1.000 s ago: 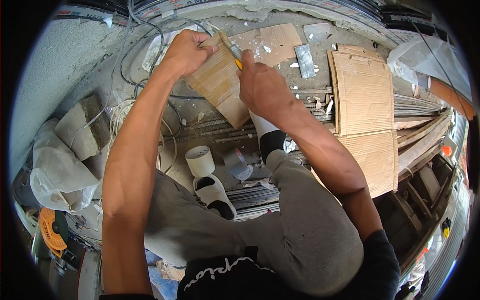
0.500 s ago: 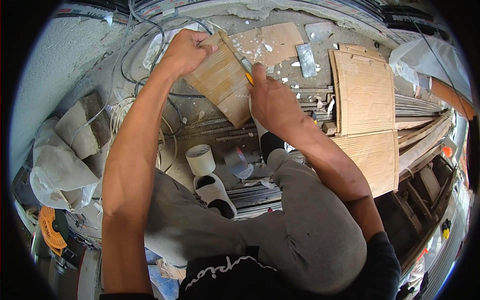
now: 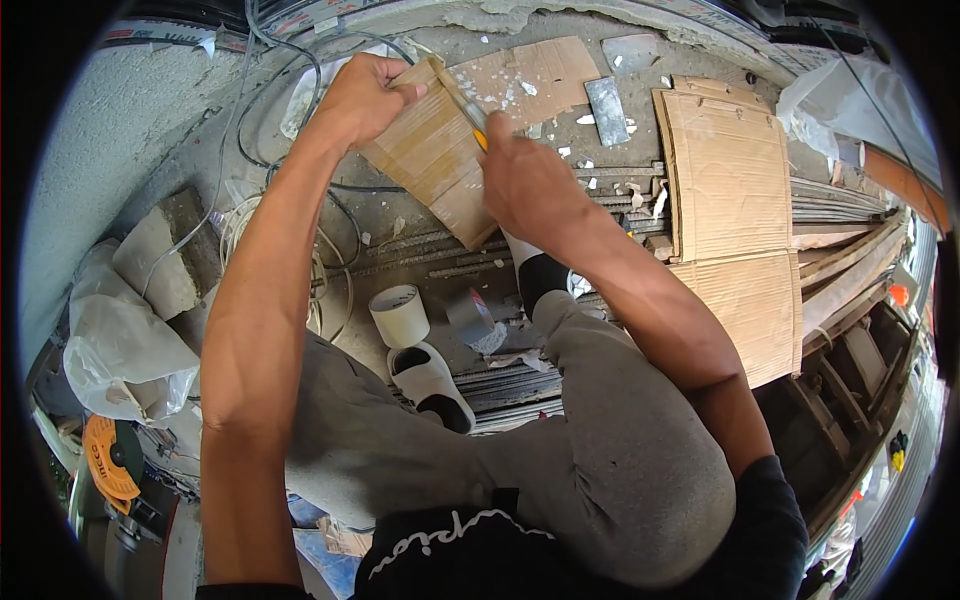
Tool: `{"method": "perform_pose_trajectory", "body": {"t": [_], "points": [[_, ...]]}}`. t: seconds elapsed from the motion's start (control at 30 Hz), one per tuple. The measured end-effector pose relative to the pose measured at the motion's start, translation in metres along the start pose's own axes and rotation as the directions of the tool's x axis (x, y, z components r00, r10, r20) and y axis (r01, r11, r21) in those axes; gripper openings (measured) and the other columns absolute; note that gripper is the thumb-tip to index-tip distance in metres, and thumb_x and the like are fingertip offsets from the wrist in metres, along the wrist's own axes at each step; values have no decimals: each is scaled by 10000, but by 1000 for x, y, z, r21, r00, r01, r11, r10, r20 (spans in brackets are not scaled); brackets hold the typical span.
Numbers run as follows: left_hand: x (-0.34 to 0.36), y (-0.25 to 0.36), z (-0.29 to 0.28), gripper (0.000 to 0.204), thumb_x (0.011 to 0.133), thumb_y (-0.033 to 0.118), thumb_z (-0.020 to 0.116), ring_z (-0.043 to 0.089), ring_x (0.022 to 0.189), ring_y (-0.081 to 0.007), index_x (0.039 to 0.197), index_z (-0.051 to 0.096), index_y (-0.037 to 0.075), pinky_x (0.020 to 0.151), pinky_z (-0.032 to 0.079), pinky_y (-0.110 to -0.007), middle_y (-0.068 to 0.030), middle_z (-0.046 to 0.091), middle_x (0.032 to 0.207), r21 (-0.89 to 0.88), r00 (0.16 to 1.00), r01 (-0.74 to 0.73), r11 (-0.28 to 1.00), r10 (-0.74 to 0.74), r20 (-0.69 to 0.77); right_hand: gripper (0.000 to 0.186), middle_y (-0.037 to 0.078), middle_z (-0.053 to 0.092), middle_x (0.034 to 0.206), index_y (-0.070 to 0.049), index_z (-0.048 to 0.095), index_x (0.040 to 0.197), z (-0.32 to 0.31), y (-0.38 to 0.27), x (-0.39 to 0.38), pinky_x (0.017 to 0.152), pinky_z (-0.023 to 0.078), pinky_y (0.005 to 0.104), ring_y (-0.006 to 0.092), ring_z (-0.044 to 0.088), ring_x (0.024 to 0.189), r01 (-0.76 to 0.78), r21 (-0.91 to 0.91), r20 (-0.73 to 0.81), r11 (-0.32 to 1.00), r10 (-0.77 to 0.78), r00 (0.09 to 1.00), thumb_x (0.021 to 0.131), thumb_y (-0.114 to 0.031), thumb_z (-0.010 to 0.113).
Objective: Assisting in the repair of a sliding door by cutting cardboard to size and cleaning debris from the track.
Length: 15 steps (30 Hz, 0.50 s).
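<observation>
A piece of brown cardboard (image 3: 430, 150), with strips of tape across it, is held at a slant above the floor. My left hand (image 3: 365, 105) pinches its upper left corner between thumb and fingers. Along its right edge lies a utility knife (image 3: 480, 137) with a yellow handle and a metal front. My right hand (image 3: 535, 185) is wrapped round the knife's handle, thumb pressed on top. The knife's tip is too small to make out against the cardboard edge.
Larger cardboard (image 3: 730, 180) lies at the right, beside a wooden frame (image 3: 850, 400). Farther off are a flat cardboard sheet (image 3: 540, 75) and a grey plate (image 3: 607, 110). Tape rolls (image 3: 399, 316) stand near my foot. Cables (image 3: 325, 205), a concrete block (image 3: 160, 260) and a grinder (image 3: 112, 460) are left.
My right hand has slid a little up and left along the cardboard's edge with the knife, closer to my left hand. My left hand keeps its hold on the corner.
</observation>
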<state>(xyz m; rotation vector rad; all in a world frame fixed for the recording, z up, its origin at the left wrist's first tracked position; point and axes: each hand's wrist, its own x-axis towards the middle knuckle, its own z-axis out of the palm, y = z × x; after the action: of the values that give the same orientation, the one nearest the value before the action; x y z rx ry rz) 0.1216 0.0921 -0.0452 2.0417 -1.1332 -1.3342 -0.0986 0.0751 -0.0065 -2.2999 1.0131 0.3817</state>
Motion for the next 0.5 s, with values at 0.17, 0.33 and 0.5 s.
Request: {"method": "perform_pose_trajectory", "body": {"t": [0.17,0.33,0.5], "points": [[-3,0,2,217,919,159,673,618,668,-96,1055,723,-3,634,499,-275,-51,721,826,17,1000,1,1000,0,-18,338,295,659,855,107,423,1203,1,1,6,712,560,455,412,685,827,43,-6,-8,999,-43,999,912,-61,466],[0,-2,0,212,918,163,672,612,666,-97,1049,727,5,633,496,-273,-52,718,826,-2,1000,-16,1000,16,2,331,291,659,825,112,429,1192,-1,4,-11,707,560,461,418,682,792,-49,0,17,999,49,999,907,-54,465],[-1,5,2,207,925,150,661,607,659,-91,1060,722,5,628,495,-273,-47,717,827,10,1000,-12,1000,12,1,321,298,658,858,87,411,1206,6,6,20,726,560,470,421,683,821,75,-46,3,996,-75,997,924,-62,445]]}}
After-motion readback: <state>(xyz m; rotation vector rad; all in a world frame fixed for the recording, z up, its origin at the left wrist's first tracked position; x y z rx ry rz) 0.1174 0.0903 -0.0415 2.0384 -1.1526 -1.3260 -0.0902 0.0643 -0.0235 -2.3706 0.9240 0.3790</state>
